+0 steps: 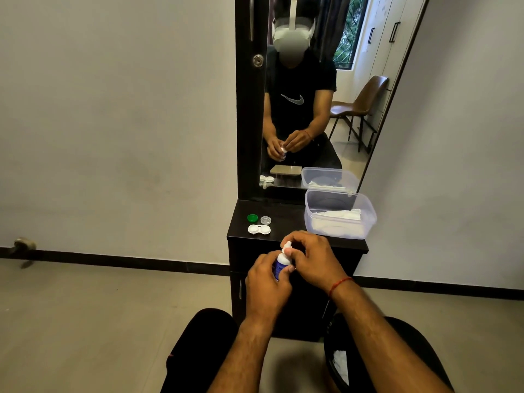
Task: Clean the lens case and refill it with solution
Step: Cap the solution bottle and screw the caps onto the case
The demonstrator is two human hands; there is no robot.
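Half done, seemingly: grips solution bottle in left hand, pinches its tip with right hand; lens case open just beyond left hand, green lid and clear lid off beside it; refill pending.

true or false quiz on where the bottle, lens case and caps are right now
1. The left hand grips the solution bottle. True.
2. The lens case lies open on the dark table top. True.
3. Its lids are screwed on. False: the green cap and clear cap lie just behind it.
4. The other hand rests in the lap. False: the right hand pinches the bottle's white top.
5. The plastic container holds white tissue. True.
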